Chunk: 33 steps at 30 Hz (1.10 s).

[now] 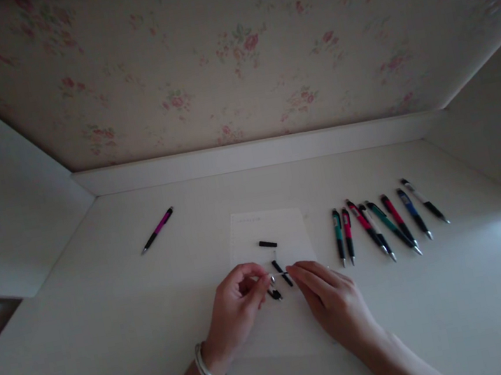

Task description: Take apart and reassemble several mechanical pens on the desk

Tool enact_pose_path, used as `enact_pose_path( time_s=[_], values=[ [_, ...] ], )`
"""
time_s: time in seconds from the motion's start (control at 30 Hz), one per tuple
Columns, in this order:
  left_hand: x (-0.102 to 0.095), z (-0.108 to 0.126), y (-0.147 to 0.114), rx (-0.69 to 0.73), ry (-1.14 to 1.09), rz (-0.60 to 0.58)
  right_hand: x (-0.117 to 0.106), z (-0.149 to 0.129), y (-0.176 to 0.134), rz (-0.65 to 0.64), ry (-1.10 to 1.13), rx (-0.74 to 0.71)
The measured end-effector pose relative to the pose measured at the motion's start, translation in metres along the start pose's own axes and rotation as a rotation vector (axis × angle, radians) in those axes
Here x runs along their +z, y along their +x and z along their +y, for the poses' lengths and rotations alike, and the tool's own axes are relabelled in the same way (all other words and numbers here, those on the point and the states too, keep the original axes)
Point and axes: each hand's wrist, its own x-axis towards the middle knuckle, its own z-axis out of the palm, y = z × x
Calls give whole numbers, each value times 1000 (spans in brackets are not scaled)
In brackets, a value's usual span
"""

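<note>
My left hand (243, 295) and my right hand (330, 293) meet above a white sheet of paper (304, 326). Between their pinched fingertips runs a thin pale rod, which looks like a pen refill (279, 274). A small silvery piece (272, 279) shows at the left fingertips; whether it is on the refill I cannot tell. Below the fingers lie a slim black pen part (287, 279) and a dark pen piece (275, 295), partly hidden by my left hand. A short black sleeve (267, 244) rests farther up the paper.
One purple and black pen (157, 230) lies on the white table (122, 313) at the left. To the right, several pens in green, red, white and blue form a loose row, including a blue pen (414, 213). A floral wall (227, 56) and side panels enclose the table.
</note>
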Motion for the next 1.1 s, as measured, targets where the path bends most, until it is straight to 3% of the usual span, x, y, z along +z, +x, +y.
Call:
enact_pose_path(
  time_s=[0.53, 0.87, 1.1],
  values=[
    [2, 1, 2, 129, 97, 25, -1, -4, 0, -17, -7, 37],
    [6, 4, 5, 131, 103, 42, 2, -2, 7, -8, -29, 11],
    [7, 20, 29, 158, 131, 63, -2, 7, 31, 26, -29, 3]
  ],
)
